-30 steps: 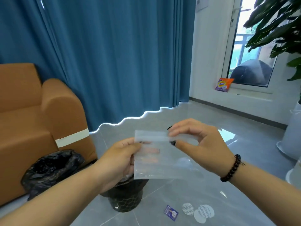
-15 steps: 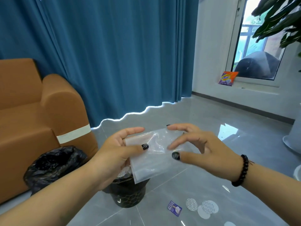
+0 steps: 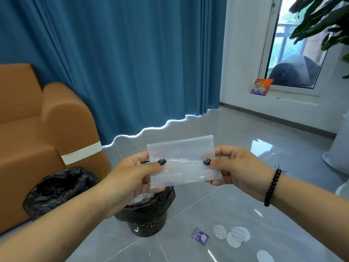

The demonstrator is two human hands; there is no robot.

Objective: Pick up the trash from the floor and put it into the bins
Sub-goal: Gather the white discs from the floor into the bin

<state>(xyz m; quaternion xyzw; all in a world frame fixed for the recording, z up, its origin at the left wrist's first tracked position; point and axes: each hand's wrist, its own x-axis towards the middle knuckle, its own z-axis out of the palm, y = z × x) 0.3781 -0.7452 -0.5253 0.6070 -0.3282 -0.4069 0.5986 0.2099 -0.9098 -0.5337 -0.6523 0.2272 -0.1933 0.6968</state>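
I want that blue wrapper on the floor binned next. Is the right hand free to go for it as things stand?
Probably not yet. The right hand pinches the clear plastic bag together with the left hand. The blue wrapper lies uncovered on the floor, so nothing else blocks it.

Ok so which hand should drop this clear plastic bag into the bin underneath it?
Probably the left hand. It pinches the clear plastic bag right above the round bin, while the right hand holds the far edge, out beyond the bin's rim.
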